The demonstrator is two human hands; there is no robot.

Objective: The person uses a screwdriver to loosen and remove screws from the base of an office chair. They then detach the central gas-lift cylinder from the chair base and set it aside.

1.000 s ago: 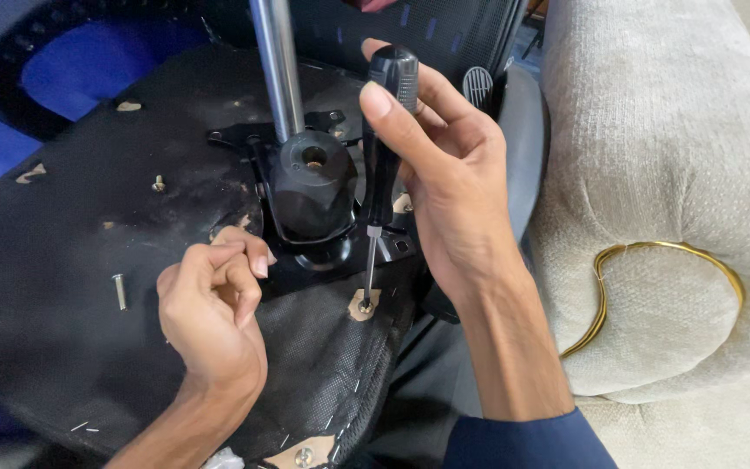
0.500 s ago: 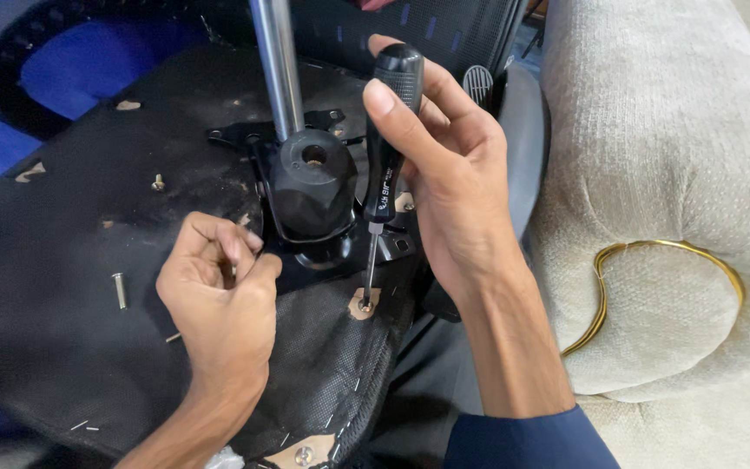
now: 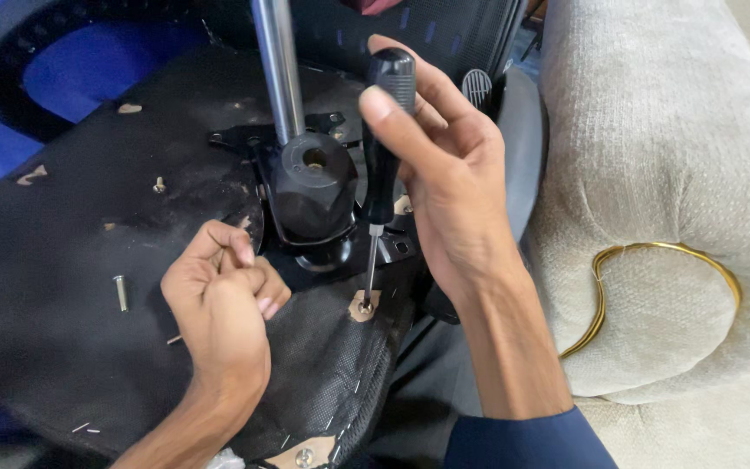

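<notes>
Under your right hand [image 3: 444, 182] stands a screwdriver [image 3: 384, 148], nearly upright, its smooth black handle clamped between thumb and fingers and its thin steel shaft running down to a screw [image 3: 364, 306]. That screw sits in a small tan tear of the seat [image 3: 62, 304], whose underside is a coarse black woven fabric, dusty and stapled along its near edge. Your left hand [image 3: 219, 304] rests on the fabric just left of the tip, fingers curled loosely into a fist (whether it pinches anything, you cannot tell).

Just behind the shaft rises the mechanism [image 3: 310, 191], a glossy rounded black housing with a round hole on top, bolted on a flat black plate; a polished steel column [image 3: 278, 65] climbs out of it. The shaft stands very close to the plate's front edge, with little room on that side.

A loose bolt [image 3: 121, 293] lies on the fabric well left of your left hand, and another stud [image 3: 159, 184] stands farther back. To the right, a beige nubby sofa arm [image 3: 653, 191] with a gold trim loop crowds your right forearm; the seat's near edge curves down between them.
</notes>
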